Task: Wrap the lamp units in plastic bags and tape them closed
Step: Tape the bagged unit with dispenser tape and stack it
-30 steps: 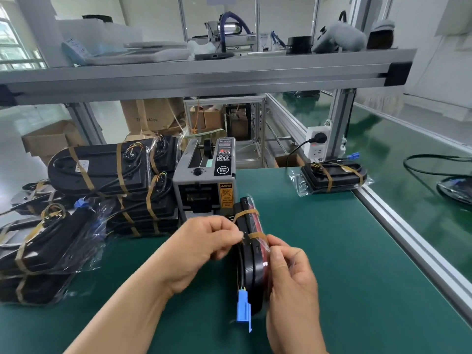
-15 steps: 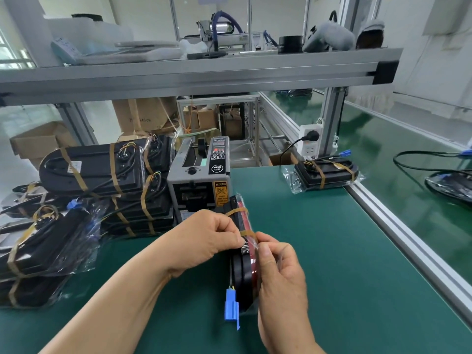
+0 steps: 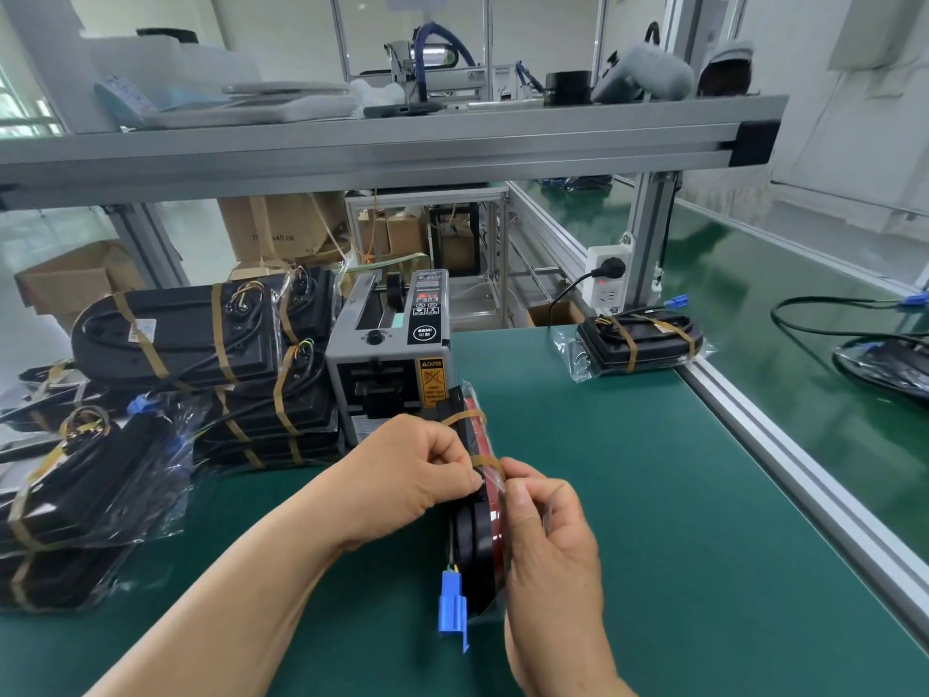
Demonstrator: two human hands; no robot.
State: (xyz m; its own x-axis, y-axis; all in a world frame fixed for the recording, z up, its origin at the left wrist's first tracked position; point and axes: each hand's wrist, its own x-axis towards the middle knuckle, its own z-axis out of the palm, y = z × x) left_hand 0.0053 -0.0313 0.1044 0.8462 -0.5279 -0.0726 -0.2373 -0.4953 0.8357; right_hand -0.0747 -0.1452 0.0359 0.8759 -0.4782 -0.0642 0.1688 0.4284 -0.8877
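Note:
A black and red lamp unit (image 3: pixel 477 540) in a clear plastic bag stands on edge on the green mat, its blue connector (image 3: pixel 452 608) hanging at the near end. Two brown tape strips cross its top; the nearer strip (image 3: pixel 486 461) lies between my hands. My left hand (image 3: pixel 409 475) pinches the unit's left side at that strip. My right hand (image 3: pixel 550 555) grips the right side, thumb pressed on the bag by the tape. A grey tape dispenser (image 3: pixel 389 354) stands just behind the unit.
Stacks of bagged, taped lamp units (image 3: pixel 201 344) fill the left side. One more wrapped unit (image 3: pixel 636 339) lies at the mat's far right by an aluminium rail (image 3: pixel 804 475). A power socket (image 3: pixel 608 276) hangs on the post. An overhead shelf (image 3: pixel 382 143) spans the bench.
Both hands with the lamp unit have stayed in nearly the same grip; the fingers have shifted slightly along the nearer tape strip. The camera view has drifted a little.

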